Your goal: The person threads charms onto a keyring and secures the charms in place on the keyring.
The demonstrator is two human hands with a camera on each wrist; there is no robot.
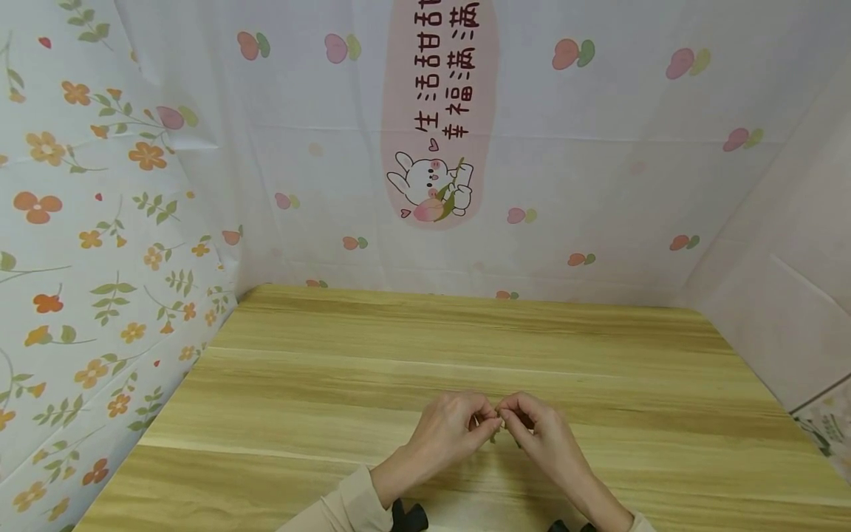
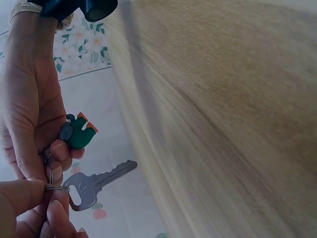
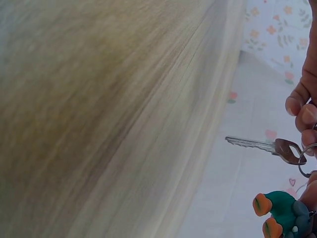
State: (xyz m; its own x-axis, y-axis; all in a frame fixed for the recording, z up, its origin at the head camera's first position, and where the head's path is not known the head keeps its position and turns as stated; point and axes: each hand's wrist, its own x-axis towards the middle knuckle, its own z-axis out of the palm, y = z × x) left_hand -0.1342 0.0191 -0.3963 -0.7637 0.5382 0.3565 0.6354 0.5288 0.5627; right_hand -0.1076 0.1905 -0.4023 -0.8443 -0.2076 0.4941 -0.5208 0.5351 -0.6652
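Both hands meet over the table, their fingertips nearly touching in the head view. My left hand point(image 1: 455, 425) pinches a metal split key ring point(image 2: 57, 188) between thumb and fingers. A silver key point(image 2: 89, 191) with a notched blade hangs from that ring. My right hand point(image 1: 547, 436) pinches the ring's other side, near the short chain point(image 2: 49, 166) of a charm. The charm point(image 3: 282, 210) is a small green figure with orange feet, hanging beneath the right fingers. In the right wrist view, the key ring point(image 3: 301, 162) passes through the key's head; fingers hide part of it.
The wood-grain table point(image 1: 399, 347) spreads around the hands. A white printed cloth point(image 1: 299, 162) hangs behind it, and a flowered cloth point(image 1: 73, 244) lines the left side. Black wrist gear point(image 1: 408, 516) sits at the left sleeve.
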